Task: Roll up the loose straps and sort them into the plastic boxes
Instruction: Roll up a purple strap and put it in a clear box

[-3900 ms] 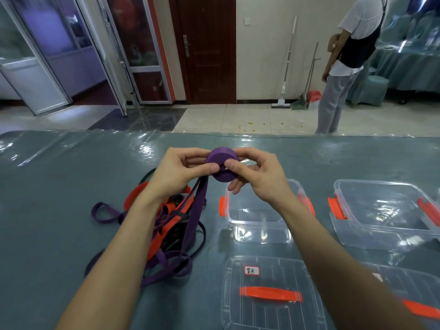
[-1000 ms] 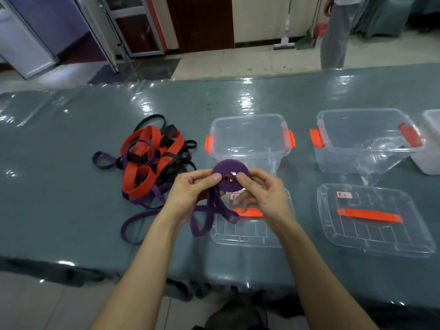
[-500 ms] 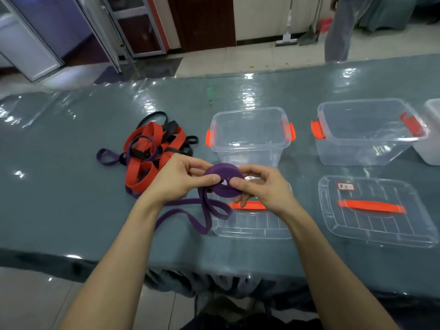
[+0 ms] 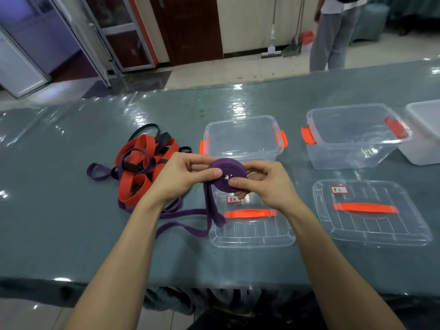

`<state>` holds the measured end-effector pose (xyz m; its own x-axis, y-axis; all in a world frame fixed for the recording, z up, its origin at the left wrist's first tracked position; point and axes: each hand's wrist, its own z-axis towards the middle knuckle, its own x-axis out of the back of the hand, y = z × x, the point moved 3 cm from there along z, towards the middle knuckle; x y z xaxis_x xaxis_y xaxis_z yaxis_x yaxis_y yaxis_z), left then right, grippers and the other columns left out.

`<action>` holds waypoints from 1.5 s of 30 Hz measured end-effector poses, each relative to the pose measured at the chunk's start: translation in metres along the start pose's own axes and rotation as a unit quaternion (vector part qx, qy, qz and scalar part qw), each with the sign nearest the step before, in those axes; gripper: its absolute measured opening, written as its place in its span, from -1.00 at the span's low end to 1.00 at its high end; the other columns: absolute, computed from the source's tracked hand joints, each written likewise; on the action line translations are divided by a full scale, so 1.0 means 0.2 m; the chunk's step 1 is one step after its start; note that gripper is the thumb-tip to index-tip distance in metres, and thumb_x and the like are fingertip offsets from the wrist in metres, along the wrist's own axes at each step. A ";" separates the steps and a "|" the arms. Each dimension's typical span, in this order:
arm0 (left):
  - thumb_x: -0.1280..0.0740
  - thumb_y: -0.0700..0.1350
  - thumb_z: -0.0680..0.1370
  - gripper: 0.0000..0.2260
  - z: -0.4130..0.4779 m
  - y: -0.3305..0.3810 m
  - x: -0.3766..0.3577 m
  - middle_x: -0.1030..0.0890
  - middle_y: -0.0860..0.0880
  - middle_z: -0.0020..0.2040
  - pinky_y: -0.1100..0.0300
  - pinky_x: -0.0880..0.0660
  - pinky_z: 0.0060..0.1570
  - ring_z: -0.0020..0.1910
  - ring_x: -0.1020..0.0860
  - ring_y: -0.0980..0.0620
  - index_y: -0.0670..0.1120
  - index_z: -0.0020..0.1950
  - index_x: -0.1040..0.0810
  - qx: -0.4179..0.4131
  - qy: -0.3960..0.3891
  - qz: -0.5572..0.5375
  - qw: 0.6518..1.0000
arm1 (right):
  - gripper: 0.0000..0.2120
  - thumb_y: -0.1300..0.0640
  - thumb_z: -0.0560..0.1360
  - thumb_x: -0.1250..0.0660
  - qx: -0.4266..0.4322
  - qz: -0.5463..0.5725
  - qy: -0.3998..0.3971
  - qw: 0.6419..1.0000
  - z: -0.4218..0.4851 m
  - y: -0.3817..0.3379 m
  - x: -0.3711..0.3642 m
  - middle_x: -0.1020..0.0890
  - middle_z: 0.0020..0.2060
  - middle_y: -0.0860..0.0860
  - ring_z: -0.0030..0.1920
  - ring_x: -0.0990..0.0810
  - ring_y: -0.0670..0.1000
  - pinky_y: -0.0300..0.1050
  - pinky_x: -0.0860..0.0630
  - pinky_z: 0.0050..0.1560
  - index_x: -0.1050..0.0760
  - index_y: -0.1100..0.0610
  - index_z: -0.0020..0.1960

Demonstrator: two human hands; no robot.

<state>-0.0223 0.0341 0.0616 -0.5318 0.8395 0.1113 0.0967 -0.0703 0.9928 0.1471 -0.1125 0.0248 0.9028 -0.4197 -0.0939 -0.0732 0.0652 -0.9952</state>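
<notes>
Both hands hold a purple strap roll above the table, in front of an empty clear plastic box with orange clips. My left hand pinches the roll's left side with thumb and fingers. My right hand pinches its right side, thumb on the face. The strap's loose purple tail hangs down from the roll and loops across the table. A tangled pile of red, purple and black straps lies to the left.
A second clear box stands to the right, with a white box at the far right edge. Two clear lids with orange handles lie in front of the boxes. A person stands beyond the table.
The roll has grown as more strap is wound on, and the loose tail on the table has shortened. The view has tilted up slightly since half a second ago.
</notes>
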 end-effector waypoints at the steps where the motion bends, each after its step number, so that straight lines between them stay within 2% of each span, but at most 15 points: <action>1: -0.64 -0.11 0.47 -0.71 0.00 -0.01 -0.01 -0.79 -0.21 0.08 0.17 -0.68 0.11 0.07 -0.79 -0.11 -0.10 0.18 -0.80 -0.010 0.016 -0.022 1.000 | -0.71 0.28 0.42 -0.64 0.007 0.003 0.009 1.000 0.00 -0.01 0.01 -0.77 -0.17 0.26 -0.29 -0.75 0.26 0.04 -0.75 -0.15 -0.72 0.23 0.13; 4: -0.65 -0.07 0.48 -0.72 0.00 -0.06 -0.05 -0.79 -0.21 0.09 0.19 -0.67 0.10 0.07 -0.79 -0.09 -0.05 0.16 -0.80 -0.039 0.061 -0.059 0.996 | -0.73 0.22 0.43 -0.65 0.021 0.021 0.032 0.999 0.00 -0.02 0.04 -0.78 -0.14 0.20 -0.27 -0.77 0.23 0.00 -0.74 -0.11 -0.74 0.16 0.12; 7: -0.69 0.07 0.42 -0.56 0.00 -0.10 -0.08 -0.79 -0.20 0.14 0.18 -0.66 0.13 0.14 -0.77 -0.13 -0.06 0.24 -0.78 -0.041 0.071 -0.068 0.994 | -0.77 0.22 0.44 -0.64 0.030 0.063 0.051 0.996 0.00 -0.02 0.07 -0.78 -0.09 0.24 -0.25 -0.76 0.26 -0.01 -0.72 -0.10 -0.77 0.11 0.08; 10: -0.71 0.14 0.38 -0.47 0.01 -0.11 -0.12 -0.79 -0.20 0.14 0.21 -0.66 0.08 0.13 -0.78 -0.11 -0.09 0.26 -0.77 -0.035 0.077 -0.077 0.993 | -0.79 0.24 0.45 -0.63 0.038 0.092 0.061 0.993 -0.01 -0.02 0.07 -0.78 -0.09 0.24 -0.25 -0.76 0.25 -0.05 -0.72 -0.13 -0.78 0.11 0.08; 15: -0.67 -0.02 0.44 -0.65 0.04 -0.02 -0.13 -0.80 -0.17 0.10 0.19 -0.68 0.10 0.12 -0.79 -0.13 -0.06 0.20 -0.80 -0.050 0.066 -0.032 0.996 | -0.74 0.26 0.46 -0.61 0.044 0.112 0.068 0.990 -0.02 0.00 0.06 -0.78 -0.03 0.20 -0.17 -0.78 0.29 -0.03 -0.73 -0.11 -0.73 0.21 0.14; 18: -0.66 -0.09 0.46 -0.71 0.03 0.06 -0.12 -0.81 -0.12 0.05 0.22 -0.68 0.09 0.08 -0.80 -0.09 -0.09 0.16 -0.80 -0.057 0.049 0.034 0.997 | -0.71 0.22 0.43 -0.64 0.043 0.102 0.046 0.993 -0.02 0.00 0.07 -0.78 -0.02 0.20 -0.16 -0.79 0.31 0.02 -0.75 -0.09 -0.73 0.17 0.13; 20: -0.65 -0.14 0.45 -0.72 0.03 0.10 -0.11 -0.82 -0.09 0.02 0.22 -0.69 0.07 0.03 -0.80 -0.06 -0.13 0.14 -0.80 -0.052 0.043 0.072 0.995 | -0.66 0.14 0.41 -0.68 0.029 0.044 0.013 0.999 -0.01 -0.01 0.09 -0.78 -0.01 0.15 -0.21 -0.78 0.30 0.04 -0.74 -0.15 -0.71 0.11 0.14; 21: -0.65 -0.17 0.46 -0.74 0.03 0.12 -0.11 -0.82 -0.08 0.00 0.21 -0.70 0.07 0.01 -0.81 -0.04 -0.13 0.13 -0.80 -0.045 0.033 0.095 0.994 | -0.61 0.07 0.38 -0.71 0.023 -0.012 0.001 1.000 0.00 -0.02 0.11 -0.78 0.02 0.09 -0.27 -0.76 0.28 0.01 -0.70 -0.24 -0.70 0.04 0.16; 24: -0.66 -0.21 0.49 -0.76 0.05 0.17 -0.11 -0.82 0.00 -0.04 0.14 -0.72 0.10 -0.02 -0.80 0.03 -0.07 0.14 -0.81 -0.029 -0.025 0.229 0.973 | -0.50 -0.11 0.31 -0.71 0.021 -0.139 -0.022 0.990 0.01 -0.06 0.14 -0.74 0.06 -0.09 -0.44 -0.71 0.16 -0.09 -0.58 -0.44 -0.68 -0.17 0.21; 27: -0.66 -0.15 0.50 -0.76 0.07 0.20 -0.11 -0.82 0.03 -0.05 0.02 -0.72 0.17 -0.01 -0.80 0.06 -0.01 0.15 -0.82 -0.008 -0.083 0.303 0.949 | -0.65 0.00 0.39 -0.70 0.023 -0.152 -0.069 0.986 0.02 -0.09 0.12 -0.78 -0.14 -0.05 -0.42 -0.73 0.11 -0.10 -0.61 -0.40 -0.72 -0.05 0.13; 31: -0.67 -0.16 0.48 -0.73 0.09 0.18 -0.08 -0.82 -0.01 0.00 0.07 -0.71 0.19 0.04 -0.80 0.00 -0.03 0.17 -0.80 -0.034 -0.062 0.231 0.970 | -0.71 0.15 0.41 -0.69 0.036 -0.073 -0.027 0.996 0.02 -0.09 0.12 -0.77 -0.14 0.06 -0.45 -0.70 0.16 -0.13 -0.59 -0.42 -0.74 0.12 0.10; 35: -0.69 -0.08 0.43 -0.61 0.06 0.04 -0.09 -0.80 -0.08 0.12 0.10 -0.68 0.24 0.14 -0.78 -0.08 -0.05 0.24 -0.78 -0.050 -0.004 0.103 0.993 | -0.73 0.20 0.44 -0.65 0.051 -0.012 0.015 0.999 0.03 -0.10 0.14 -0.77 -0.12 0.11 -0.43 -0.71 0.21 -0.04 -0.66 -0.39 -0.73 0.16 0.12; 38: -0.68 -0.04 0.40 -0.63 0.02 -0.06 -0.12 -0.80 -0.11 0.12 0.12 -0.68 0.20 0.16 -0.77 -0.09 0.03 0.19 -0.80 -0.047 0.038 0.032 0.998 | -0.75 0.22 0.47 -0.62 0.056 0.028 0.034 0.997 0.03 -0.09 0.14 -0.77 -0.15 0.12 -0.44 -0.70 0.22 0.00 -0.67 -0.39 -0.71 0.18 0.12; 42: -0.68 -0.02 0.38 -0.64 0.03 -0.05 -0.12 -0.80 -0.13 0.10 0.17 -0.68 0.14 0.13 -0.78 -0.11 0.03 0.17 -0.81 -0.048 0.062 0.007 0.997 | -0.69 0.15 0.47 -0.59 0.037 0.084 0.036 0.995 0.02 -0.06 0.11 -0.74 0.00 0.20 -0.44 -0.70 0.22 -0.04 -0.65 -0.41 -0.65 0.27 0.13; 45: -0.72 -0.06 0.35 -0.62 0.02 0.00 -0.09 -0.81 -0.13 0.08 0.16 -0.69 0.13 0.11 -0.79 -0.11 0.01 0.16 -0.82 -0.040 0.039 0.025 0.998 | -0.71 0.22 0.54 -0.54 0.027 0.080 0.000 0.996 0.02 -0.07 0.10 -0.72 0.08 0.24 -0.38 -0.73 0.28 -0.02 -0.69 -0.36 -0.60 0.33 0.18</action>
<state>-0.0093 0.0216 0.0595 -0.5927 0.7894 0.1598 0.0589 -0.1554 0.9861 0.1689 -0.1182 0.0375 0.8817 -0.3991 -0.2518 -0.1939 0.1802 -0.9643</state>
